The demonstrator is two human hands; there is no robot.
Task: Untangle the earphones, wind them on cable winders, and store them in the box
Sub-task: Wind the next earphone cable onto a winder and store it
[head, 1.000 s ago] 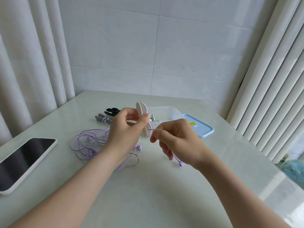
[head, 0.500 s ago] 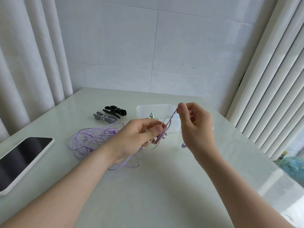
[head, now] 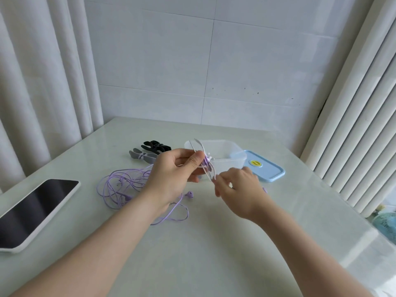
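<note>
My left hand (head: 173,174) grips a white cable winder (head: 200,154) above the table, thumb pressed on purple cable wrapped round its middle. My right hand (head: 237,187) pinches the purple cable just below the winder's lower end. The rest of the purple earphones (head: 126,187) lies in a loose tangle on the table to the left, with one earbud (head: 189,194) beside my left wrist. A clear plastic box (head: 225,156) stands open right behind the winder. Its blue lid (head: 264,167) lies to the right of it.
A grey winder (head: 142,157) and a black winder (head: 155,146) lie behind the tangle. A white tablet (head: 32,211) with a dark screen rests at the table's left edge. Curtains hang on both sides, and a small fan (head: 385,224) stands past the right edge.
My right hand has swung from above the box down to below the winder, drawing the purple cable round it. My left hand has tilted the winder upright in front of the box.
</note>
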